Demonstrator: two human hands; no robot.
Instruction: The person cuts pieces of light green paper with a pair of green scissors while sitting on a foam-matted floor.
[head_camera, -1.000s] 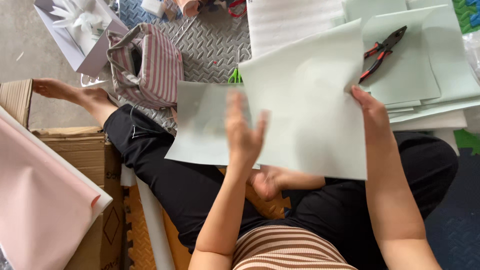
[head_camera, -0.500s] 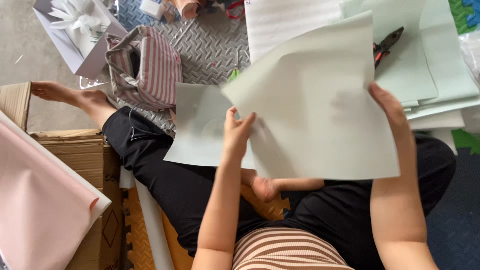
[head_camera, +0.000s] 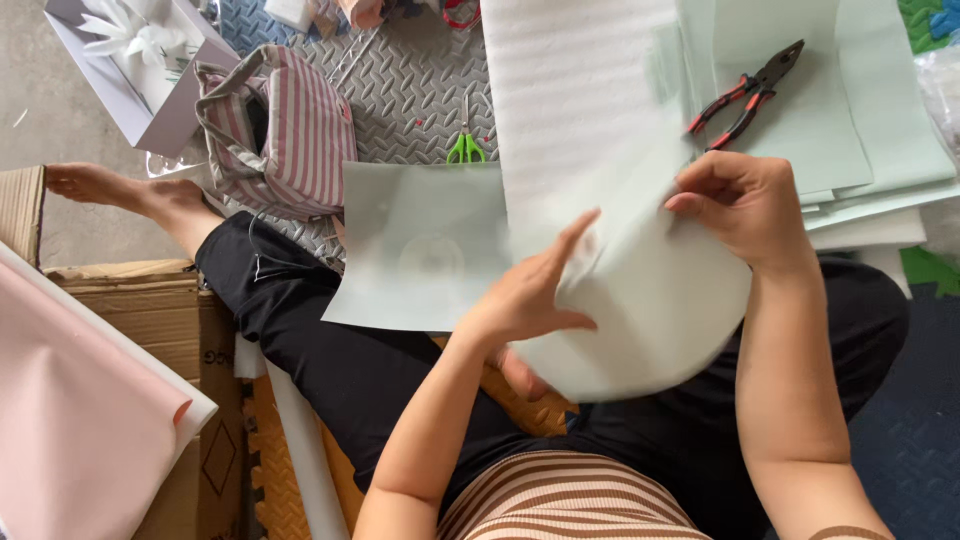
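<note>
Green scissors (head_camera: 466, 147), red-handled pliers (head_camera: 745, 93), striped bag (head_camera: 275, 130)

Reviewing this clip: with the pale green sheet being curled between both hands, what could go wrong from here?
The pale green sheet is bent into a curve between the left hand and right hand; a firmer press might crease it. If either hand loosens, it could spring open and slide off the lap. The pliers and green-handled scissors lie close by and might snag the stacked sheets.
</note>
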